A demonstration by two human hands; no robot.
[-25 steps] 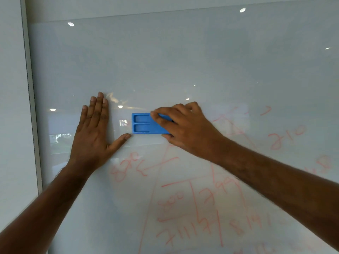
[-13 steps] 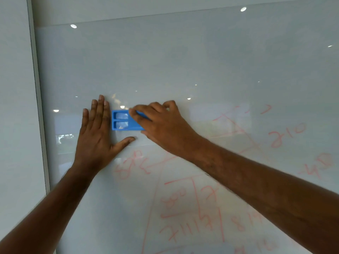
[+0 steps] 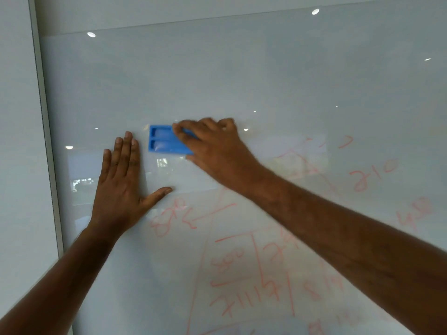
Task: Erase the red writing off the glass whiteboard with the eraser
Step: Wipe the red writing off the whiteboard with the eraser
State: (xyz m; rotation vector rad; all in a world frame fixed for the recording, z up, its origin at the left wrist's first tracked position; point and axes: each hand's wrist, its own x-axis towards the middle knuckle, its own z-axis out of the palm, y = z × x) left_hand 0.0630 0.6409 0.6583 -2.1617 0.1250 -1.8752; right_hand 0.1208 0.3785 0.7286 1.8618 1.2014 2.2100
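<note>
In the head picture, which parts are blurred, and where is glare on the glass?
Head view: the right hand is motion-blurred over the sharper blue eraser; the left hand looks crisp; ceiling lights reflect as bright spots on the glass whiteboard.

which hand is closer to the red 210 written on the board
Right. The right hand grips the blue eraser left of the 210; the left hand lies flat, farther left.

The eraser (image 3: pixel 164 142) is bright blue; the writing (image 3: pixel 242 274) is pale red (smudged in places) on the grey-white glass whiteboard (image 3: pixel 217 76).
</note>
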